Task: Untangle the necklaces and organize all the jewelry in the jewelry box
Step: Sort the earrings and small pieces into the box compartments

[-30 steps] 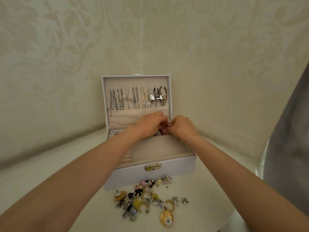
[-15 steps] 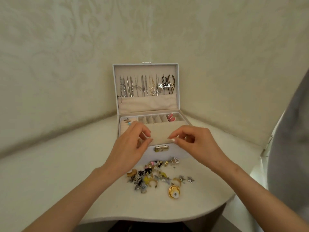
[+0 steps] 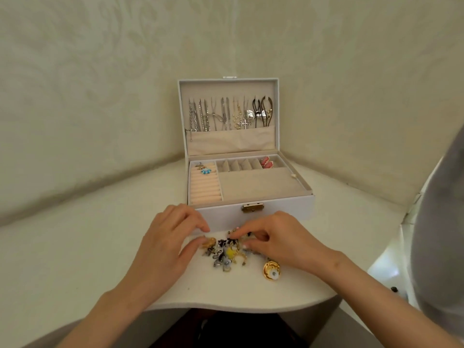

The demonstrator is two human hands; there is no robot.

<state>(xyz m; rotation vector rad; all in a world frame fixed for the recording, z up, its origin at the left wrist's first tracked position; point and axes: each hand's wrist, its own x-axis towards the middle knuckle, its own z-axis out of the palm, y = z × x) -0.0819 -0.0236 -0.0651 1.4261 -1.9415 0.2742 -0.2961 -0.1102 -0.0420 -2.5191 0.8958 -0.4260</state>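
A white jewelry box [image 3: 251, 217] stood open at the far middle of the pale worktop [image 3: 75, 247], its lid [image 3: 182, 109] upright against the wall. A row of necklaces [image 3: 226, 114] hung side by side inside the lid, their lower ends tucked into a cloth pocket [image 3: 231, 141]. In the tray, a blue piece [image 3: 206, 171] lay at the far end of the ring rolls [image 3: 206, 187] on the left, and a pink piece [image 3: 266, 162] sat in the rightmost of the small far compartments. The brass clasp [image 3: 252, 207] faced the person.

The loose pile of jewelry [image 3: 226, 254] lay on the worktop just near of the box front, between both hands. A round gold piece [image 3: 271, 270] lay at the pile's near right edge.

The left hand [image 3: 165, 244] rested at the left of the pile, its grip narrow, thumb and forefinger a little apart, with the thumb tip touching a small gold piece [image 3: 209, 242]. The right hand [image 3: 278, 242] reached in from the right with fingers curled down onto the pile; whether its grip had closed on any piece could not be told.
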